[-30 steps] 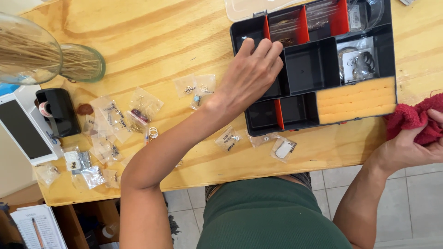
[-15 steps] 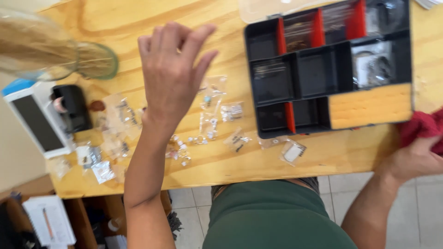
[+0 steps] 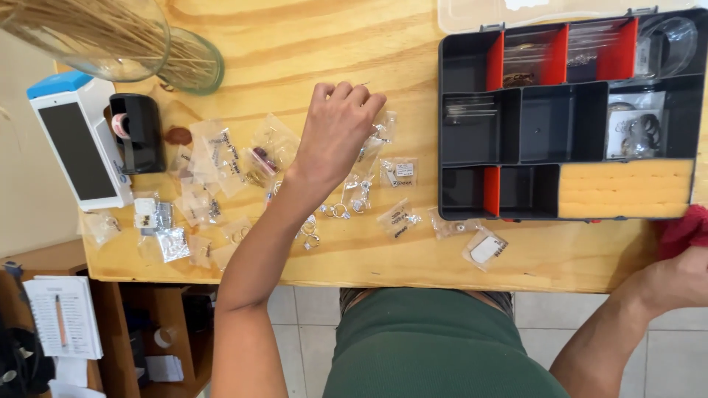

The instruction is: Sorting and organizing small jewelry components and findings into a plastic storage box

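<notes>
My left hand (image 3: 338, 133) hangs over the wooden table (image 3: 310, 51), fingers curled down onto a scatter of small clear plastic bags (image 3: 369, 158) with little metal pieces in them. Whether it grips one is hidden under the palm. Several more bags (image 3: 214, 158) lie to its left and a few (image 3: 483, 247) to its right, near the front edge. A black organizer box (image 3: 568, 118) with red dividers stands open to the right of my left hand. My right hand (image 3: 675, 280) is at the table's right front edge, closed on a red cloth (image 3: 686, 227).
A glass vase of dry stalks (image 3: 110, 37) stands at the back left. A white and blue device (image 3: 77, 140) and a black holder (image 3: 140, 133) sit at the left edge. A yellow foam pad (image 3: 627, 188) fills one box compartment. Below the table there is tiled floor and a shelf with papers (image 3: 66, 317).
My left hand has left the organizer box, swung left across the table and come down onto the small bags. My right hand stays on the red cloth.
</notes>
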